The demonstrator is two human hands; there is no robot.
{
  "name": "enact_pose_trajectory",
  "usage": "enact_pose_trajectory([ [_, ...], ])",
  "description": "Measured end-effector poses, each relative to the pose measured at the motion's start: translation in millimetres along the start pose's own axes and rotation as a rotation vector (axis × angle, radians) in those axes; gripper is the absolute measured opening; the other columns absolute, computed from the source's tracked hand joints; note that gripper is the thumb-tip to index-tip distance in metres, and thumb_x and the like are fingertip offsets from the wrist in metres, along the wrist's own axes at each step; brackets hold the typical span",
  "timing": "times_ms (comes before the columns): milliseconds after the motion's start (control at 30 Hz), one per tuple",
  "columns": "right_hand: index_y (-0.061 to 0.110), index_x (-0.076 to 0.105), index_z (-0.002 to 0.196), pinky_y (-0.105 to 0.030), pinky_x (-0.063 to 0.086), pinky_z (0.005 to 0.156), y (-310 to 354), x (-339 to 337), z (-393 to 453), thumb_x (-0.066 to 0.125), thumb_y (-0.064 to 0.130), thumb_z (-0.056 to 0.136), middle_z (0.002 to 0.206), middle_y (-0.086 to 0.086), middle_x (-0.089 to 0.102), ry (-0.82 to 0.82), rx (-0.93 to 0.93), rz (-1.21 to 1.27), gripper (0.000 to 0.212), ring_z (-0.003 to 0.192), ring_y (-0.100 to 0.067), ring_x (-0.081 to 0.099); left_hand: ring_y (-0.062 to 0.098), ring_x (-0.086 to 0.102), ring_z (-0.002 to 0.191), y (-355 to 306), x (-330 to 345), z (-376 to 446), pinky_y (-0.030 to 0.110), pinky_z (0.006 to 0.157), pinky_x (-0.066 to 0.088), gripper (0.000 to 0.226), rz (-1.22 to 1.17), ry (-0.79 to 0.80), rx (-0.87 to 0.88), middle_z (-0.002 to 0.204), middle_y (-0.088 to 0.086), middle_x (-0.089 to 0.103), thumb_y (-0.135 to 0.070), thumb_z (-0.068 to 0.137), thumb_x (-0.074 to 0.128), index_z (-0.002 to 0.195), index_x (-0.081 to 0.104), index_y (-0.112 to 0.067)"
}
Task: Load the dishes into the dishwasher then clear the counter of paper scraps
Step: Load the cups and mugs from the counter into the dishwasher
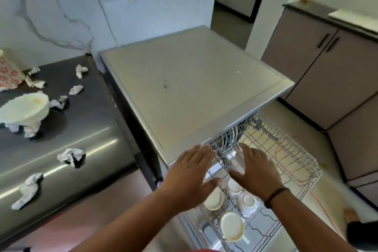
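Over upper rack [286,149]: left hand [190,176], right hand [257,172], fingers straight.

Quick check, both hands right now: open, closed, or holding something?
Left hand: open, fingers straight, holding nothing, over the upper rack.
Right hand: open, fingers spread, holding nothing, over the same rack.

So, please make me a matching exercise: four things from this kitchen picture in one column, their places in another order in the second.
Things:
1. bowl
2. cups
3. paper scraps
4. hands

Places:
A. scattered on the dark counter
B. in the lower rack
C. over the upper rack's front
D. counter, far left

Pairs: 1-D, 2-B, 3-A, 4-C
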State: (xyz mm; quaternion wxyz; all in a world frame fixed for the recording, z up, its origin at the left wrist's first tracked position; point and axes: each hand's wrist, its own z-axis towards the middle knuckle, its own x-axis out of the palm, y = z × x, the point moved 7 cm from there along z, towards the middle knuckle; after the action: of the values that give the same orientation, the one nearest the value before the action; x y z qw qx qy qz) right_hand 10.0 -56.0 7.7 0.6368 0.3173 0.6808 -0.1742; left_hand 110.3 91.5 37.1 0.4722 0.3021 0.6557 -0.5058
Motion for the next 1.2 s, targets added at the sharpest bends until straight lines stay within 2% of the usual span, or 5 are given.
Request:
enact_pose_trajectory([
  [533,0.029,0.030,0.141,-0.031,0.037,0.105,316.8,-55.0,7.3,0.049,0.072,0.073,0.134,0.004,0.047,-0.195,-0.263,0.115,0.082,0.129,-0.016,0.038,0.015,0.004,0.148,266.7,-164.0,-172.1,0.032,0.118,0.007,0.099,0.122,-0.291,-0.384,0.160,-0.006,0.013,-0.079,0.066,0.002,0.151,0.018,-0.030],
  [733,0.031,0.016,0.150,-0.033,0.013,0.119,412.6,-32.5,30.6,0.049,0.069,0.079,0.160,-0.002,0.010,-0.077,-0.450,0.003,0.087,0.148,-0.022,0.005,0.019,0.004,0.148,355.6,-159.9,-223.9,0.035,0.119,0.010,0.080,0.119,-0.240,-0.601,0.160,-0.003,0.013,-0.074,0.086,0.027,0.151,0.018,-0.029],
  [833,0.031,0.014,0.150,-0.034,0.011,0.119,447.0,-27.3,46.5,0.053,0.066,0.081,0.161,0.000,0.008,-0.037,-0.514,-0.010,0.087,0.148,-0.021,0.001,0.021,0.006,0.148,387.8,-151.5,-240.0,0.037,0.119,0.010,0.095,0.113,-0.217,-0.684,0.160,0.000,0.013,-0.080,0.073,0.010,0.151,0.019,-0.027],
  [967,0.030,0.015,0.151,-0.034,0.015,0.118,489.6,-21.4,76.3,0.052,0.067,0.081,0.159,0.002,0.015,0.001,-0.583,-0.003,0.087,0.148,-0.020,0.007,0.020,0.000,0.148,416.1,-146.0,-252.8,0.036,0.119,0.003,0.125,0.106,-0.201,-0.756,0.162,0.001,0.004,-0.092,0.052,-0.015,0.153,0.013,-0.024],
  [1200,0.028,0.030,0.143,-0.034,0.034,0.108,578.9,-28.0,153.9,0.061,0.061,0.078,0.145,0.003,0.039,0.063,-0.663,0.162,0.079,0.133,-0.017,0.036,0.020,-0.011,0.147,459.6,-159.7,-256.4,0.034,0.118,-0.009,0.106,0.104,-0.246,-0.880,0.160,-0.002,-0.011,-0.085,0.066,-0.004,0.154,0.000,-0.026],
])
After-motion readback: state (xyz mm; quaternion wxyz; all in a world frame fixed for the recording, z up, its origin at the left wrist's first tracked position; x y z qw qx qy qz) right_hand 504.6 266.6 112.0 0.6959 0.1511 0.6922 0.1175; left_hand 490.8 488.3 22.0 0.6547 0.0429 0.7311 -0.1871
